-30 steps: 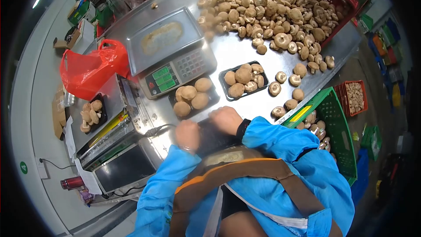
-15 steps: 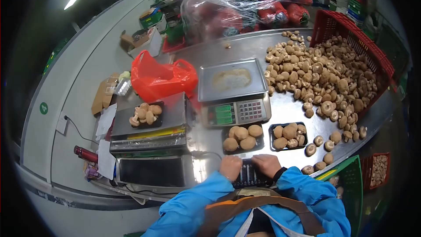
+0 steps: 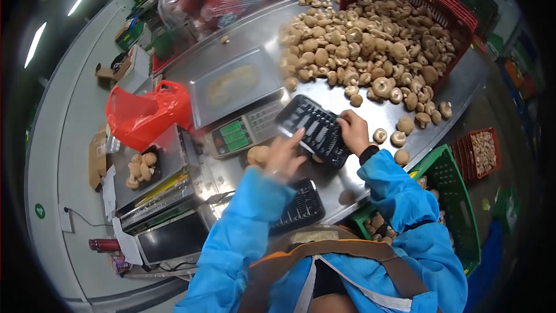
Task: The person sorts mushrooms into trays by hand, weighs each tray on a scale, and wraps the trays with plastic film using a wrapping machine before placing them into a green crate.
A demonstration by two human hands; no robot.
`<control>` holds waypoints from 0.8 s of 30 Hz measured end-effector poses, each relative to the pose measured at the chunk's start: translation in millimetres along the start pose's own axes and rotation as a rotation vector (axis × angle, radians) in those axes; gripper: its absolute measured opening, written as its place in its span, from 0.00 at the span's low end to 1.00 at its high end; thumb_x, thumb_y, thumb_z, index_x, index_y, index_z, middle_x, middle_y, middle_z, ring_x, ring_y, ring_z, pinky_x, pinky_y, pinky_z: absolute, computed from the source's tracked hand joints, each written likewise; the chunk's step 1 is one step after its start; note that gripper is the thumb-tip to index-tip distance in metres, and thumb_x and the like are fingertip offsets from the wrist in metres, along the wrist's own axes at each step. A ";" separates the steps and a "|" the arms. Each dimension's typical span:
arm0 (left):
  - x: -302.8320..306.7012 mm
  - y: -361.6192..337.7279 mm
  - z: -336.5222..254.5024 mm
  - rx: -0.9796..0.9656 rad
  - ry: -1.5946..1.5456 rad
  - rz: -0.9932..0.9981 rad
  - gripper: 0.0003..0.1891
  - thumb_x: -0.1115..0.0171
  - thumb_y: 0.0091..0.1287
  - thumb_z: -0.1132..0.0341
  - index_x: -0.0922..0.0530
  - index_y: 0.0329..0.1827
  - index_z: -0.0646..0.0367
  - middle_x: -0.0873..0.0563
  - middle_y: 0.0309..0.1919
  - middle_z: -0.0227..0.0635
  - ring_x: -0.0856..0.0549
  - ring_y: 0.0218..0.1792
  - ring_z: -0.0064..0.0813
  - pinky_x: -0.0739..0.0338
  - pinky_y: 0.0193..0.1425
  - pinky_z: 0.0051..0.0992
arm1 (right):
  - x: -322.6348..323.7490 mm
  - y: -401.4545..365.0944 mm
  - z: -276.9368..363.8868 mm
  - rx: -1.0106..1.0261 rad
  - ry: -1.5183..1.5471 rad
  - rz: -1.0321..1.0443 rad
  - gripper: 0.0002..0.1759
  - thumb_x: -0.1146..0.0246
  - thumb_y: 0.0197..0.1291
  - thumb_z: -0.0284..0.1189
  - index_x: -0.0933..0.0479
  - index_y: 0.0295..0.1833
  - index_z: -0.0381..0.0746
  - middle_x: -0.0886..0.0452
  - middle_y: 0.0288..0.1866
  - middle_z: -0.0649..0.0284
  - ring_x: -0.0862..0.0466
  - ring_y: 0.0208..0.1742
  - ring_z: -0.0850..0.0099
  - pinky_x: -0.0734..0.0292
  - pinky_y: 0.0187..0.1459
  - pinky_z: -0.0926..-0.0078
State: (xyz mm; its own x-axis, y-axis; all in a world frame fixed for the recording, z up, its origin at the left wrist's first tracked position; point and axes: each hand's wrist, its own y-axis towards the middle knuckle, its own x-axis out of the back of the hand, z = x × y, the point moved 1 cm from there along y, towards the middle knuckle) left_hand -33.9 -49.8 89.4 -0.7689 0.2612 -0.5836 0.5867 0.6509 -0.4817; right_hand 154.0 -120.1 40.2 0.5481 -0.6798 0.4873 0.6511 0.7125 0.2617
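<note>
My right hand (image 3: 355,132) grips the right edge of a black plastic tray (image 3: 317,129), which is held tilted with its ribbed face showing and no mushrooms on it. Fingers apart and a little blurred, my left hand (image 3: 285,155) is at the tray's left side, its fingertips right at the edge. Beside that hand some mushrooms (image 3: 259,155) show in part; the held tray and the hand hide what lies behind them. Below, close to my body, another black tray (image 3: 301,204) rests at the table's front edge, partly covered by my left sleeve.
A large mushroom heap (image 3: 370,46) spills from a tipped red crate (image 3: 463,20). Left of it are a scale (image 3: 231,90), a red plastic bag (image 3: 147,113) and a wrapping machine (image 3: 162,197) bearing a mushroom tray (image 3: 143,169). A green crate (image 3: 457,203) stands at right.
Both hands have left the black tray near my body. My right hand has raised a black tray over the table, and my left has moved forward beside it. The view has turned rightward.
</note>
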 end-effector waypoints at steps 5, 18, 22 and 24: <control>14.1 176.9 28.2 -0.104 0.761 -0.281 0.09 0.39 0.54 0.71 0.19 0.37 0.62 0.16 0.35 0.43 0.16 0.35 0.41 0.23 0.43 0.36 | 8.3 46.3 -22.8 -0.262 0.305 0.144 0.21 0.38 0.57 0.35 0.29 0.54 0.38 0.25 0.46 0.60 0.22 0.43 0.71 0.26 0.40 0.74; -59.1 283.2 22.5 -0.085 1.531 -0.136 0.09 0.43 0.47 0.78 0.18 0.31 0.66 0.17 0.43 0.49 0.18 0.42 0.45 0.22 0.36 0.39 | 59.6 120.8 -164.2 -0.835 0.822 -0.107 0.33 0.49 0.62 0.45 0.55 0.69 0.56 0.44 0.67 0.55 0.35 0.60 0.52 0.34 0.55 0.50; -85.0 311.1 30.5 -0.014 1.485 -0.148 0.09 0.43 0.47 0.78 0.18 0.31 0.65 0.17 0.43 0.49 0.18 0.43 0.45 0.22 0.36 0.38 | 33.8 152.0 -145.7 -0.628 1.012 -0.230 0.31 0.48 0.62 0.47 0.48 0.68 0.56 0.42 0.67 0.61 0.35 0.64 0.59 0.39 0.59 0.48; -92.1 310.2 23.9 0.046 1.354 -0.174 0.09 0.43 0.47 0.78 0.18 0.31 0.65 0.17 0.43 0.49 0.18 0.43 0.46 0.22 0.36 0.38 | 21.0 163.2 -166.6 -0.513 1.063 -0.166 0.30 0.47 0.61 0.48 0.45 0.67 0.55 0.38 0.65 0.62 0.33 0.62 0.62 0.36 0.58 0.50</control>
State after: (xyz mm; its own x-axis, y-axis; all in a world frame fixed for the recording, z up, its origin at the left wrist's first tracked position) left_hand 225.0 111.0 -21.9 -0.4622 0.6841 0.5642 0.4452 0.7293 -0.5195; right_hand 359.2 -47.2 -45.7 0.4396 -0.7329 -0.5191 0.7567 0.6137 -0.2256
